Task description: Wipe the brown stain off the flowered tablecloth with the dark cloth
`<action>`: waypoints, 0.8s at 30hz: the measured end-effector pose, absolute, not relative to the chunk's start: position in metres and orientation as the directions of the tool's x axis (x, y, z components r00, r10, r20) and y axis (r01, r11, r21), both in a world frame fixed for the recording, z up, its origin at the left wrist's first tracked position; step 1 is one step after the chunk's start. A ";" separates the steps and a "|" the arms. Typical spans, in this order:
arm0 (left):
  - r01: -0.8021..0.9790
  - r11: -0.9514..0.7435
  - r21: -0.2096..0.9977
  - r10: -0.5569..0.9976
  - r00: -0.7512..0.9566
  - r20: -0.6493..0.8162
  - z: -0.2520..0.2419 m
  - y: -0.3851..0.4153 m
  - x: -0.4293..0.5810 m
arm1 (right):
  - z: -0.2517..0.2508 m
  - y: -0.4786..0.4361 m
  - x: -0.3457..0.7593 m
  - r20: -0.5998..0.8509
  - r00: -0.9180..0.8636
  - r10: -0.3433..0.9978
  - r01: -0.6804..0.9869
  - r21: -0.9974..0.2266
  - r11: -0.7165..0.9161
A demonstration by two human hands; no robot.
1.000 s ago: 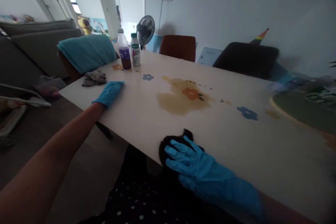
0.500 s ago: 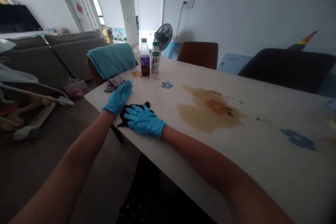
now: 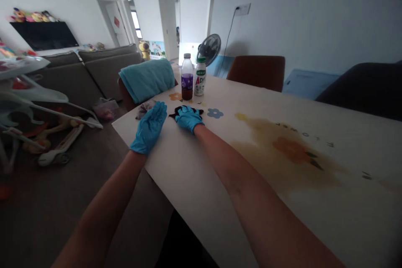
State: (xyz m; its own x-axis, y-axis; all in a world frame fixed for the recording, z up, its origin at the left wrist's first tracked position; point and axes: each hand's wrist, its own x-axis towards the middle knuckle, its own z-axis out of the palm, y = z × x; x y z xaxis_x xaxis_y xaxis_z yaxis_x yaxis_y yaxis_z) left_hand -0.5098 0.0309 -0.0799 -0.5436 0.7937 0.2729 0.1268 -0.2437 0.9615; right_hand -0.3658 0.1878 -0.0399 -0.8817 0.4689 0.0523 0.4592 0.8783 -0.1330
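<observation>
Cream flower-printed table (image 3: pixel 282 201), right gloved hand (image 3: pixel 187 118) pressing dark crumpled cloth (image 3: pixel 176 113) near far-left corner, left gloved hand (image 3: pixel 150 127) flat, fingers released, beside it.

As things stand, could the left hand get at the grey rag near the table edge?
Probably yes: the left hand lies flat beside the grey rag, with nothing between them.

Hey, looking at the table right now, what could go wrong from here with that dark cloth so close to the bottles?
1. The right hand presses the dark cloth just short of the purple-label bottle and the white bottle; a further push might topple them.
2. The left hand lies near the table edge beside a grey rag, which might get nudged off.
</observation>
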 end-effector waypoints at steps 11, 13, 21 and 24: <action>-0.287 -0.573 0.768 0.675 -0.697 0.243 -0.047 0.020 -0.488 | -0.044 0.138 -0.377 0.053 -0.976 0.209 0.199 -0.155 0.968; -0.344 -0.596 0.726 0.675 -0.704 0.221 -0.048 0.022 -0.488 | -0.043 0.112 -0.369 0.043 -0.984 0.173 0.164 -0.168 0.972; -0.099 -0.492 0.865 0.700 -0.636 0.325 -0.060 0.029 -0.489 | -0.044 0.052 -0.325 0.038 -0.999 0.020 0.007 -0.315 0.949; 0.190 -0.292 0.937 0.718 -0.604 0.346 -0.067 0.030 -0.491 | -0.042 0.043 -0.310 0.045 -0.999 0.021 0.004 -0.337 0.941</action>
